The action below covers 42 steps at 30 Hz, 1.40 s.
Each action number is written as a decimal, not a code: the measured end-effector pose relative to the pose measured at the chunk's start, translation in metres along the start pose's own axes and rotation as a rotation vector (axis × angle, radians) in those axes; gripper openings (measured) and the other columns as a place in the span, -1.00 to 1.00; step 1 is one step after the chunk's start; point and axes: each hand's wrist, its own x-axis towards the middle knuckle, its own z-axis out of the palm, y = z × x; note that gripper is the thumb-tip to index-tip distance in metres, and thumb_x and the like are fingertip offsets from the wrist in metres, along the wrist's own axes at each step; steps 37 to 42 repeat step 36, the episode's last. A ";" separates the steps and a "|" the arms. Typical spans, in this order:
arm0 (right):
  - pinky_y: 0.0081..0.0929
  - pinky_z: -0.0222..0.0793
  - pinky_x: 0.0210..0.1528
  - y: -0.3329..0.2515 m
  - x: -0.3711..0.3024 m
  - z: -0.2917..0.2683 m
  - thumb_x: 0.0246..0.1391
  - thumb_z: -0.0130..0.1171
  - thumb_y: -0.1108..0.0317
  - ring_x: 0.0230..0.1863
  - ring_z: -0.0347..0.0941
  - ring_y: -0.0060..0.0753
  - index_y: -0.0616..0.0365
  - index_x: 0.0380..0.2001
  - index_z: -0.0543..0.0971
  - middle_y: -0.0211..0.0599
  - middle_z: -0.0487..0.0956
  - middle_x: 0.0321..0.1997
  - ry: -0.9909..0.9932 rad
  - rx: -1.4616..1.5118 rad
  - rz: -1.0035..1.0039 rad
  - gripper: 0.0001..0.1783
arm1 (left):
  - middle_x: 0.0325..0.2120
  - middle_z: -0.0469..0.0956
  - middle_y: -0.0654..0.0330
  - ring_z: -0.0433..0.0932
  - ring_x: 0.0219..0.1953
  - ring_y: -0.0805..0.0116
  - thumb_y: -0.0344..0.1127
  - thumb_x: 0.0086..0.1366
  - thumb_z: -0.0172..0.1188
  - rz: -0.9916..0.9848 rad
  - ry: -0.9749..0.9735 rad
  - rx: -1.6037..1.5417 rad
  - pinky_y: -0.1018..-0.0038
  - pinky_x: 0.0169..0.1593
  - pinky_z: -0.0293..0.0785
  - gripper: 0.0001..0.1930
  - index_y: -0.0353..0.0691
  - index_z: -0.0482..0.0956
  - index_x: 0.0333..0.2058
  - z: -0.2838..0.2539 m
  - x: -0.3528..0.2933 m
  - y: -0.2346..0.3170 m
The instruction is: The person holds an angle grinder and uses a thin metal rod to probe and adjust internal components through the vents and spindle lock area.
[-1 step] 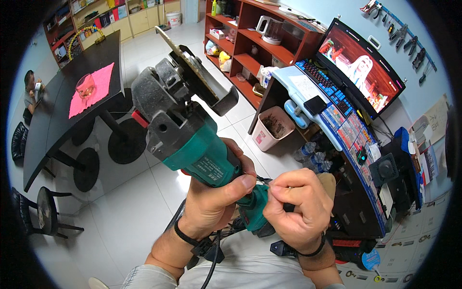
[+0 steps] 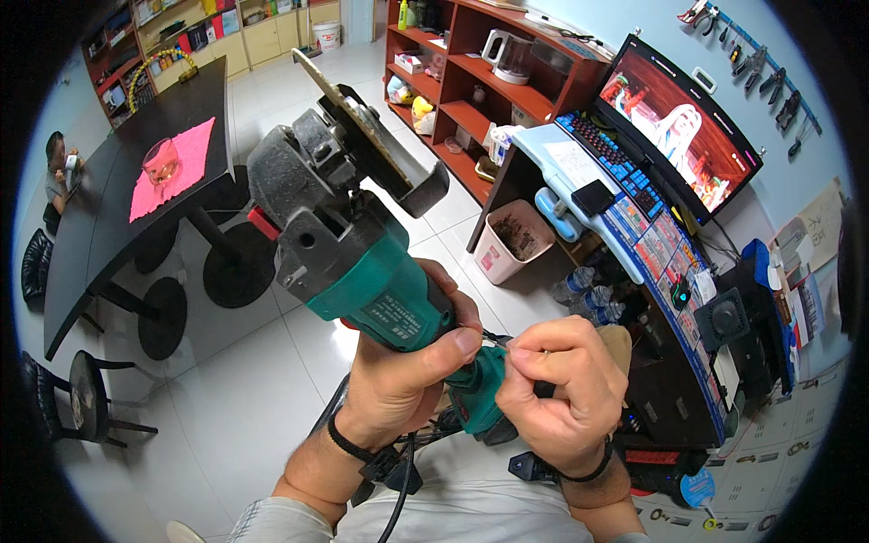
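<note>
A green and black angle grinder (image 2: 362,281) is held up over my lap, its dusty head and disc guard (image 2: 424,192) tilted toward the upper left. My left hand (image 2: 398,385) wraps around its narrow body, thumb pressed along the side. Close by, my right hand (image 2: 566,385) is closed in a pinch beside the green rear part (image 2: 480,398). A thin, dark wire-like piece shows between the thumb and the pinching fingertips; what those fingers grip is too small to name. Black cords hang below the left wrist.
On the right stands a desk with a monitor (image 2: 679,127), keyboard (image 2: 615,163) and phone (image 2: 594,197). A pink waste bin (image 2: 514,242) and plastic bottles stand beneath. To the left, a black table (image 2: 100,208) holds a glass on pink cloth; a person sits beyond it.
</note>
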 end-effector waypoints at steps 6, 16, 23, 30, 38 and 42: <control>-0.43 0.56 -0.29 0.002 -0.001 -0.003 -0.05 0.38 0.72 -0.36 0.61 -0.23 0.24 -0.29 0.55 -0.12 0.64 -0.27 -0.002 0.014 0.056 -0.72 | -0.25 0.58 0.14 0.54 -0.23 0.42 -0.57 0.16 0.39 0.021 0.012 0.048 0.46 -0.16 0.48 -0.50 -0.19 0.40 0.05 -0.003 0.001 0.000; -0.43 0.57 -0.22 0.022 0.002 -0.036 0.31 0.16 0.55 -0.31 0.58 -0.35 0.19 -0.14 0.49 -0.08 0.60 -0.23 0.227 1.331 0.702 -0.90 | -0.38 0.49 0.21 0.44 -0.36 0.41 -0.47 0.12 0.38 0.106 0.188 0.104 0.42 -0.16 0.39 -0.52 -0.19 0.41 0.01 0.006 0.005 0.001; -0.39 0.59 -0.15 0.024 0.001 -0.053 0.42 0.11 0.47 -0.19 0.64 -0.36 0.32 0.13 0.55 -0.17 0.67 -0.15 0.277 1.407 0.729 -0.71 | -0.46 0.47 0.27 0.38 -0.41 0.48 -0.40 0.11 0.39 0.145 0.201 0.132 0.42 -0.19 0.32 -0.52 -0.16 0.40 -0.01 -0.001 0.008 0.001; -0.44 0.42 -0.24 0.026 -0.002 -0.057 0.35 0.14 0.43 -0.29 0.49 -0.35 0.27 -0.03 0.61 -0.25 0.57 -0.25 0.374 1.264 0.800 -0.79 | -0.40 0.48 0.30 0.38 -0.35 0.48 -0.43 0.18 0.36 0.182 0.186 0.130 0.39 -0.10 0.35 -0.52 -0.16 0.42 0.07 -0.003 0.009 -0.005; -0.43 0.39 -0.27 0.035 -0.002 -0.066 0.30 0.15 0.37 -0.37 0.44 -0.37 0.23 -0.19 0.56 -0.25 0.52 -0.33 0.422 1.174 0.691 -0.86 | -0.08 0.47 0.20 0.50 -0.08 0.40 -0.36 0.27 0.39 0.253 0.143 0.100 0.25 0.17 0.42 -0.33 -0.11 0.29 0.30 -0.008 0.011 -0.004; -0.43 0.39 -0.27 0.035 -0.002 -0.066 0.30 0.15 0.37 -0.37 0.44 -0.37 0.23 -0.19 0.56 -0.25 0.52 -0.33 0.422 1.174 0.691 -0.86 | -0.08 0.47 0.20 0.50 -0.08 0.40 -0.36 0.27 0.39 0.253 0.143 0.100 0.25 0.17 0.42 -0.33 -0.11 0.29 0.30 -0.008 0.011 -0.004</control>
